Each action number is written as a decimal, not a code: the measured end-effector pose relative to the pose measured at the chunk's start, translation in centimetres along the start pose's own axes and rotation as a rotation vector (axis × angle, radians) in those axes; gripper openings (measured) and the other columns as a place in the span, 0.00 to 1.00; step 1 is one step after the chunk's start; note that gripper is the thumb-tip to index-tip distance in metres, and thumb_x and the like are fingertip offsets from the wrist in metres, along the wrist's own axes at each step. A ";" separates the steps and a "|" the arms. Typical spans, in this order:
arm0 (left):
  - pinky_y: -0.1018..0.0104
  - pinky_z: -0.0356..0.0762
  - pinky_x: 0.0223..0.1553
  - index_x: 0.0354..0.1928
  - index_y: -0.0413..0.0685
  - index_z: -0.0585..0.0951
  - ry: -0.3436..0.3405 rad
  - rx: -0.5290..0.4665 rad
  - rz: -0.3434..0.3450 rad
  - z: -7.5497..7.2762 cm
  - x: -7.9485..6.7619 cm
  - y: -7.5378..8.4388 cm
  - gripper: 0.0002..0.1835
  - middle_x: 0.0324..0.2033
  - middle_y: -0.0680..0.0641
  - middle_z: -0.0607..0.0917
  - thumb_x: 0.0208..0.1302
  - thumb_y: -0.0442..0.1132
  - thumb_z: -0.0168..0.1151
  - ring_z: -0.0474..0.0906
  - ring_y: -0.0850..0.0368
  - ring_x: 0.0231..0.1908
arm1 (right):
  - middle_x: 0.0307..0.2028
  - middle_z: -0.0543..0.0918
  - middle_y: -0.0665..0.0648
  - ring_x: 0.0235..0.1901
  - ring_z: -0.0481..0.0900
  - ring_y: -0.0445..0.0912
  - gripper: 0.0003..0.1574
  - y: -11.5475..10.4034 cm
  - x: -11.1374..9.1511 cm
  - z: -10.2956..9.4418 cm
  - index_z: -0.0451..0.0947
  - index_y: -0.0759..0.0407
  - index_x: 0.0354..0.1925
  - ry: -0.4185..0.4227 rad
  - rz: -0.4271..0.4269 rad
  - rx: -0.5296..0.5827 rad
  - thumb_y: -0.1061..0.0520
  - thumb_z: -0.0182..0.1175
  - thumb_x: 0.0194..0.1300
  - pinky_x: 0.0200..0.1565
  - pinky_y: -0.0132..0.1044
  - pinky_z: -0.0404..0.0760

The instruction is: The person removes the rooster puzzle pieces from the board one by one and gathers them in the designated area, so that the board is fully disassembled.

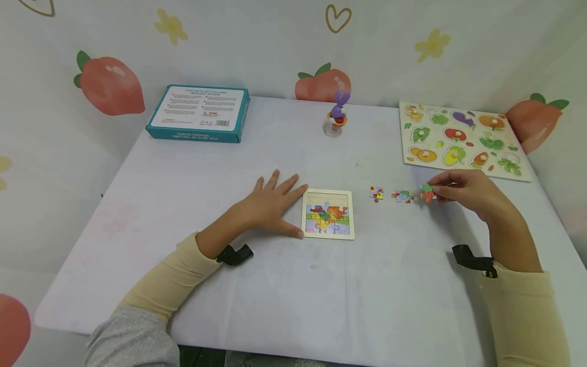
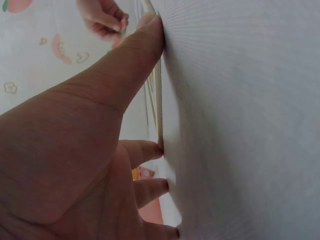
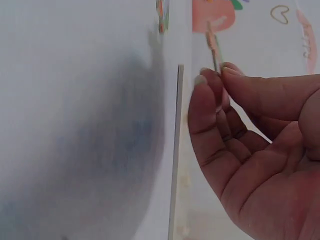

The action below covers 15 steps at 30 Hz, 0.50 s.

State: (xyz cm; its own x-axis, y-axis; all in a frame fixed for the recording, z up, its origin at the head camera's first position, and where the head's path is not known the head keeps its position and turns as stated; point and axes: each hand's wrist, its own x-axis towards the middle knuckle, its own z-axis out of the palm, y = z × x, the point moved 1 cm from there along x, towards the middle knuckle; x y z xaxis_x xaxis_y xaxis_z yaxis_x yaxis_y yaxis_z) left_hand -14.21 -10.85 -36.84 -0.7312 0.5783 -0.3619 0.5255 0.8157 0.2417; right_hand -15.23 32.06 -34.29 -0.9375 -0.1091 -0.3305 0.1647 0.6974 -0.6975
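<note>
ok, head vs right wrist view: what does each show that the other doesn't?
Only head: the left hand touching the side of the framed puzzle, the teal box, and the pictures on the vegetable board.

Only right wrist: the palm side of the right hand, and the puzzle piece seen nearly edge-on.

Both: right hand pinching that piece, the board itself, the white tabletop.

1. The puzzle tray [image 1: 327, 198] is showing pale wood around a yellow, green, orange and lilac picture [image 1: 323, 216].
2. The pinched piece [image 1: 428, 195] is displaying green above patterned red.
3. The two loose pieces [image 1: 403, 197] are mixing red, yellow, blue and green.
4. The box [image 1: 197, 135] is showing teal around a white label [image 1: 183, 108].
5. The backdrop [image 1: 252, 46] is repeating red-orange peaches [image 1: 112, 85], yellow flowers [image 1: 433, 46] and gold hearts [image 1: 327, 18] on white.
</note>
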 end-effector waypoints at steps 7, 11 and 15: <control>0.28 0.36 0.67 0.81 0.60 0.48 0.001 0.010 -0.002 0.0 0.0 0.0 0.62 0.79 0.45 0.41 0.51 0.77 0.64 0.29 0.31 0.75 | 0.41 0.82 0.58 0.35 0.80 0.44 0.20 0.7 0.3 -0.3 0.76 0.73 0.56 -0.036 0.028 -0.112 0.60 0.59 0.73 0.37 0.32 0.79; 0.28 0.37 0.67 0.81 0.59 0.48 0.003 0.006 0.002 0.0 0.0 0.0 0.62 0.79 0.45 0.41 0.51 0.76 0.64 0.29 0.31 0.75 | 0.42 0.82 0.60 0.36 0.79 0.46 0.20 0.9 0.6 -0.1 0.77 0.72 0.56 -0.035 0.043 -0.148 0.59 0.59 0.72 0.36 0.33 0.78; 0.29 0.36 0.67 0.81 0.61 0.47 -0.002 0.005 -0.006 0.0 0.1 0.0 0.62 0.79 0.46 0.41 0.51 0.77 0.64 0.29 0.32 0.75 | 0.42 0.83 0.60 0.36 0.79 0.48 0.21 1.2 0.8 0.0 0.76 0.73 0.57 -0.037 0.053 -0.154 0.59 0.58 0.73 0.36 0.34 0.79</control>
State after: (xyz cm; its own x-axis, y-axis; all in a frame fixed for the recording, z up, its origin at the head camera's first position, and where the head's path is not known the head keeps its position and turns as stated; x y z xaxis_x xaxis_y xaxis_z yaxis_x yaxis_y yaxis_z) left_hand -14.26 -10.81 -36.90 -0.7333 0.5735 -0.3653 0.5236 0.8190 0.2348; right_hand -15.81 32.78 -35.40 -0.9165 -0.0934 -0.3890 0.1619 0.8026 -0.5742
